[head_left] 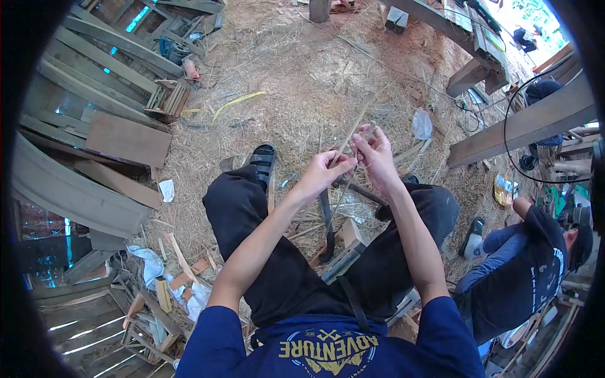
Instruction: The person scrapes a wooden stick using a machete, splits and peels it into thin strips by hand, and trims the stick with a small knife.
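While the wearer sits with knees apart, a navy shirt [331, 345] fills the lower middle of the frame, with black trousers [283, 280] just above it. Between the knees, below centre: a pale wood block [352, 234] and a dark curved rod [327, 220]. Near centre, 2 hands close together over the gap between the legs. Left hand [329, 173]: thumb and fingers clamped on a thin strip [357, 123], which runs up and to the right. Right hand [375, 157]: just beside it, fingertips pinched on a thin piece [372, 129]; cannot tell whether this is part of the same strip. Sandal [263, 160] left of the hands, on the left foot. Lower right: a co-worker [513, 286] in a dark top, seated. Left of centre, a white scrap [166, 190]; farther up, a yellow band [238, 104]. Right of the hands and slightly higher, a clear bag [422, 125] lies on the straw-strewn floor [296, 120]. Left side: a brown board [129, 140] against timbers. Upper left: a power tool [169, 49]. Far upper right: another person [525, 39], small in view.
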